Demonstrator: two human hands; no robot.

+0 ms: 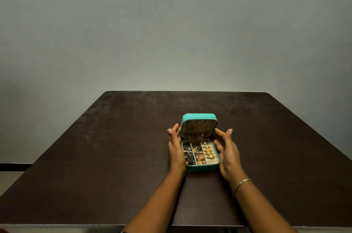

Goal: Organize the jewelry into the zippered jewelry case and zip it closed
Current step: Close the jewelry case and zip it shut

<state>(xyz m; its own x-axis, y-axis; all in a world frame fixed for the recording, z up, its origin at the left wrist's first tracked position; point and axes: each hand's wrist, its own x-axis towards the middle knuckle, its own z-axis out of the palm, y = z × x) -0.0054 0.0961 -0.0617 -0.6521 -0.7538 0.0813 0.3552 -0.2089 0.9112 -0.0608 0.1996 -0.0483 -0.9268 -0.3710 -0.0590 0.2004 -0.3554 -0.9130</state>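
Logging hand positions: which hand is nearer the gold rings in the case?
Right. The right hand is at the case wall beside the gold rings; the left hand is at the opposite wall.

The jewelry case (202,168) is teal outside, cream inside. Its three-o'clock column holds gold rings (208,150), its nine-o'clock side dark grey pieces (188,157). The mottled table (95,156) is dark brown.

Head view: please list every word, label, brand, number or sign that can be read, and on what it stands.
None can be read.
The jewelry case shows no print on its lid or front.
The table and the wall carry no text.
The bracelet is too small to show any engraving.
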